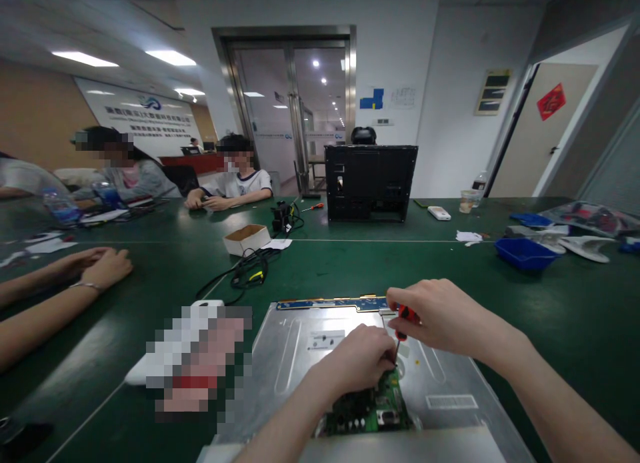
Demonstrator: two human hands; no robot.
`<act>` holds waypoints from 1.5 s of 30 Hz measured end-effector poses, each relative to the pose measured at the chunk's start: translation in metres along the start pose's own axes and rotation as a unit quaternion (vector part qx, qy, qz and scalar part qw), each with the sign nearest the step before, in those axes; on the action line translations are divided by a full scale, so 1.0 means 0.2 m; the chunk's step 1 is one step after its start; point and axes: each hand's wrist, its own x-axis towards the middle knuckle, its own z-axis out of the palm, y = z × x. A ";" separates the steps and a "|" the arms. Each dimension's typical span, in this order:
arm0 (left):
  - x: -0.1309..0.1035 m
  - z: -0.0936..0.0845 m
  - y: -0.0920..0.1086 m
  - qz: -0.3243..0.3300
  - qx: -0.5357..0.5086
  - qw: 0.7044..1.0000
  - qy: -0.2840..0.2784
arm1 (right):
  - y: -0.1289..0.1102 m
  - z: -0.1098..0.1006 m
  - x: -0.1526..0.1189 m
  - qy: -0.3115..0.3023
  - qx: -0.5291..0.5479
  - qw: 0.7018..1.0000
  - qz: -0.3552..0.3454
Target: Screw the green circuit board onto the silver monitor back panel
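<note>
My right hand [435, 316] is closed around the red and black handle of a screwdriver [404, 321], whose thin shaft points down to the upper edge of a green circuit board [385, 406]. Close beside the shaft's tip, my left hand [363, 356] has its fingers bent and pressed together over the board. Whatever those fingertips pinch, if anything, is hidden. Beneath both hands lies a silver metal display panel [285, 346], flat on the table, carrying the board. A narrow blue circuit strip [330, 304] runs along its far edge.
Left of the panel are a blurred-out pale object [175, 349] and a co-worker's hands [107, 266]. Black cables [250, 269], an open small box [247, 239] and a black monitor housing [370, 183] stand farther back on the green table [320, 266]. A blue tray [525, 255] sits right.
</note>
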 end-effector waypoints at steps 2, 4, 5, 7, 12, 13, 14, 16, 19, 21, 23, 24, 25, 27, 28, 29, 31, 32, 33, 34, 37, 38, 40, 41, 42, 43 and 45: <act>0.00 0.00 0.00 0.006 -0.002 1.000 0.002 | 0.00 0.00 -0.01 0.000 0.027 1.000 -0.012; 0.00 0.01 0.00 0.011 -0.001 1.000 0.002 | -0.01 -0.01 -0.02 0.004 0.043 0.999 -0.020; 0.00 0.01 0.00 0.012 0.000 1.000 0.002 | -0.01 -0.01 -0.02 0.006 0.044 0.999 -0.025; 0.00 0.01 0.00 0.009 0.006 1.000 0.001 | -0.01 -0.01 -0.02 0.012 0.033 0.999 -0.027; 0.00 0.00 0.02 -0.016 0.027 0.999 -0.005 | -0.02 0.01 0.00 0.013 -0.019 1.000 0.012; 0.00 0.00 0.02 -0.017 0.026 0.999 -0.006 | -0.02 0.01 0.01 0.013 -0.016 1.000 0.010; 0.00 0.01 0.02 -0.015 0.024 1.000 -0.006 | -0.03 0.01 0.00 0.014 -0.007 1.000 0.005; 0.01 0.01 0.02 -0.014 0.018 1.000 -0.008 | -0.03 0.01 -0.01 0.020 0.013 1.000 -0.009; 0.00 0.01 0.02 -0.015 0.012 1.000 -0.011 | -0.04 0.01 -0.02 0.029 0.022 0.999 -0.027; 0.00 0.01 0.02 -0.013 0.008 1.000 -0.005 | -0.04 0.01 -0.02 0.027 0.004 1.000 -0.016; -0.01 0.01 0.02 -0.007 0.007 1.000 0.001 | -0.04 0.01 -0.01 0.021 -0.023 1.000 0.003; -0.01 0.01 0.02 -0.004 0.009 1.000 0.001 | -0.04 0.01 0.00 0.019 -0.032 0.999 0.007; -0.01 0.01 0.02 -0.002 0.011 1.000 -0.002 | -0.04 0.01 0.00 0.019 -0.033 0.999 0.007; -0.01 0.01 0.02 0.003 0.014 1.000 -0.009 | -0.04 0.01 0.00 0.020 -0.014 1.000 -0.004; 0.00 0.01 0.01 0.006 0.015 1.000 -0.011 | -0.04 0.01 0.00 0.022 -0.002 1.000 -0.008; 0.00 0.02 0.01 0.008 0.015 1.000 -0.010 | -0.03 0.01 -0.01 0.024 0.008 1.000 -0.011; 0.00 0.02 0.00 0.008 0.012 1.000 -0.007 | -0.03 0.01 -0.01 0.028 0.017 0.999 -0.018; 0.00 0.02 0.00 0.004 0.011 1.000 -0.008 | -0.03 0.00 -0.01 0.029 0.014 0.999 -0.018; 0.01 0.02 0.01 -0.003 0.011 1.000 -0.009 | -0.03 0.00 -0.01 0.028 0.007 0.999 -0.014; 0.00 0.02 0.01 -0.009 0.013 1.000 -0.010 | -0.04 0.00 -0.01 0.025 -0.002 1.000 -0.008; 0.00 0.01 0.02 -0.019 0.023 1.000 -0.009 | -0.04 0.00 -0.01 0.015 -0.019 1.000 0.008; 0.00 0.01 0.02 -0.017 0.022 1.000 -0.009 | -0.04 0.00 0.00 0.012 -0.017 1.000 0.008; 0.00 0.01 0.02 -0.011 0.015 1.000 -0.008 | -0.04 -0.01 -0.01 0.007 -0.005 1.000 0.004; 0.00 0.01 0.02 -0.010 0.011 1.000 -0.008 | -0.04 -0.01 -0.01 0.006 -0.001 1.000 0.002; 0.00 0.01 0.02 -0.009 0.008 1.000 -0.009 | -0.04 -0.01 -0.01 0.006 0.002 1.000 0.001; 0.00 0.01 0.02 -0.010 0.005 1.000 -0.009 | -0.04 -0.01 -0.01 0.006 0.003 1.000 0.000; 0.00 0.00 0.03 -0.013 0.008 1.000 -0.010 | -0.04 -0.01 -0.01 0.008 0.000 1.000 0.000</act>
